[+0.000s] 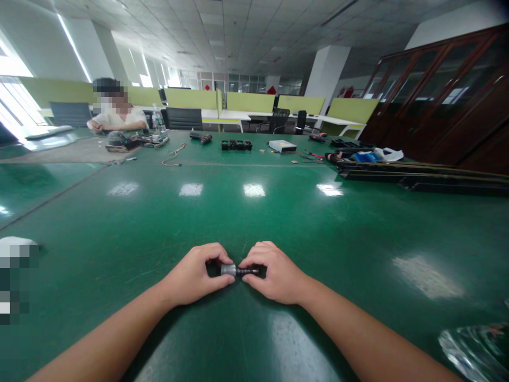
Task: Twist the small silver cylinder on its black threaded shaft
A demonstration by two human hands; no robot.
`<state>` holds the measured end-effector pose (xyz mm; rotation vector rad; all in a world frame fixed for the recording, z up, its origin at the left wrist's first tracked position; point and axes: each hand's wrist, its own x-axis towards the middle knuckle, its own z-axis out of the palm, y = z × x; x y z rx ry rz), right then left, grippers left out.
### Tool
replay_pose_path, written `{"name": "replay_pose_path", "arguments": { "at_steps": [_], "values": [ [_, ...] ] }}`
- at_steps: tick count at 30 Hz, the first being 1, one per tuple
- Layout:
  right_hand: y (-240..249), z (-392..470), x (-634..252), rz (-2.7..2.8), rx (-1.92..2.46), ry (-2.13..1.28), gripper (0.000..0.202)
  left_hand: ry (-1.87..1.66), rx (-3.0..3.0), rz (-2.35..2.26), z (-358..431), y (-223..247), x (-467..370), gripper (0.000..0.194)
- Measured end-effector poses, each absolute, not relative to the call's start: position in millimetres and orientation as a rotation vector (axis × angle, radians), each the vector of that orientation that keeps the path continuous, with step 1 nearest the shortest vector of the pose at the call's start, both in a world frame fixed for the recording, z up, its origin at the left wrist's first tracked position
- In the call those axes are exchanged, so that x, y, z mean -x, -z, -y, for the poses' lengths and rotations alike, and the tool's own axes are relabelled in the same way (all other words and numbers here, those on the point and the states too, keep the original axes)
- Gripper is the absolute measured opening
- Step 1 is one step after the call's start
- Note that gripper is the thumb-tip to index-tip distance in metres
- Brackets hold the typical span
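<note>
Low in the middle of the head view, both hands meet over the green table (254, 217). My left hand (199, 273) pinches a silver metal cylinder (228, 270) between thumb and fingers. From the cylinder's right end a dark threaded rod (247, 271) extends sideways. My right hand (276, 272) has its thumb and index finger closed around that rod. Cylinder and rod lie in one line, roughly level. The rod's right end is partly hidden within the curl of my right hand.
A person (119, 114) sits at the far left. Along the far edge are a drill (201, 137), a black part (236, 145) and a white box (282, 146). Long black rails (421, 178) lie at the right. Clear plastic (477, 350) is near the bottom right corner.
</note>
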<state>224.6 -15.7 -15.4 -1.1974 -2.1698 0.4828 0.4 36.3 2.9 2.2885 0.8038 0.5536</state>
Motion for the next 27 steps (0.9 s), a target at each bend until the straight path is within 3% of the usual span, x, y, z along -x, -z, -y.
{"name": "replay_pose_path", "arguments": {
  "at_steps": [27],
  "values": [
    [15.6, 14.2, -226.7, 2.13, 1.256, -0.463, 0.014, -0.584, -2.296, -0.8, -35.9, -1.4, -1.3, 0.012]
  ]
}}
